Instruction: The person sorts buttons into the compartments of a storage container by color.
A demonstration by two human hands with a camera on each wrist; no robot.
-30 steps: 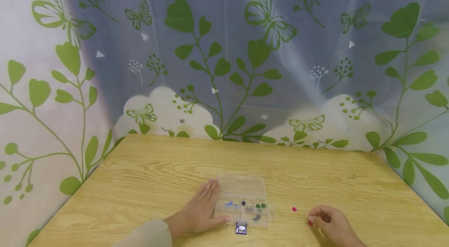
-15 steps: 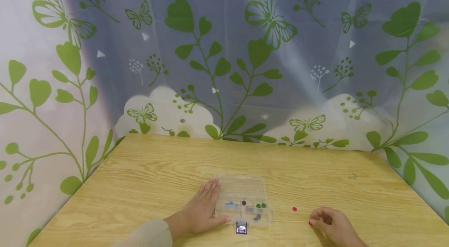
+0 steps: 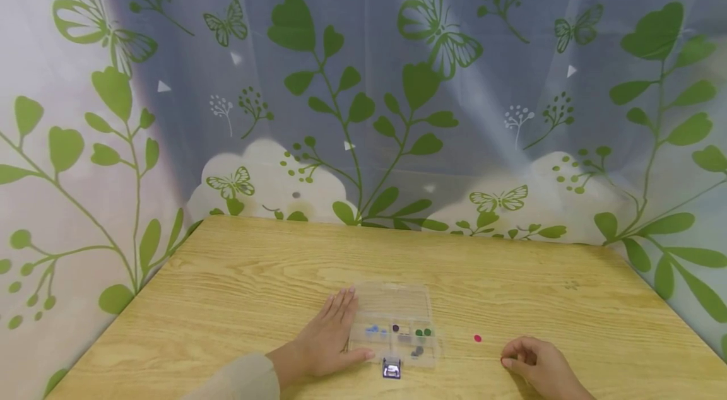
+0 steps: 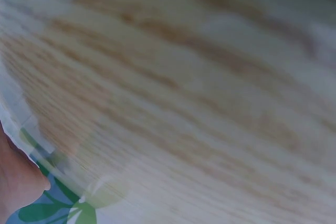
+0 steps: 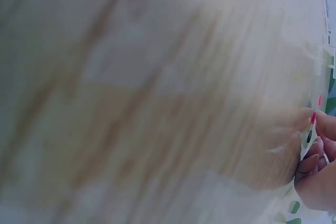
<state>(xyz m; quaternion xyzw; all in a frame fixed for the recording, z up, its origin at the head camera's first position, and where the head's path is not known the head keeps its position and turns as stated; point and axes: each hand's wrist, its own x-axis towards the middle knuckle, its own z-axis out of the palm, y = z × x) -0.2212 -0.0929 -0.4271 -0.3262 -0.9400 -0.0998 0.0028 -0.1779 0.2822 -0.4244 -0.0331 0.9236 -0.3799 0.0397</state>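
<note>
My left hand lies with straight fingers along the left side of a clear plastic compartment box, its thumb at the front edge. The box's clear lid stands open toward the back. Inside are light blue pieces, a dark purple disc, green discs and grey pieces, in separate compartments. To the right of the box, my right hand pinches a small red disc between thumb and forefinger, low over the table; the head view mostly hides it. Another red disc lies between hand and box.
A purple-edged latch sticks out from the box's front. The wood-grain table runs back to a printed curtain. Faint small marks or pieces show at the back right; they are too small to identify.
The pinched red disc has turned or slipped further behind my right fingertips and shows less in the head view. My left hand and the box have not moved.
</note>
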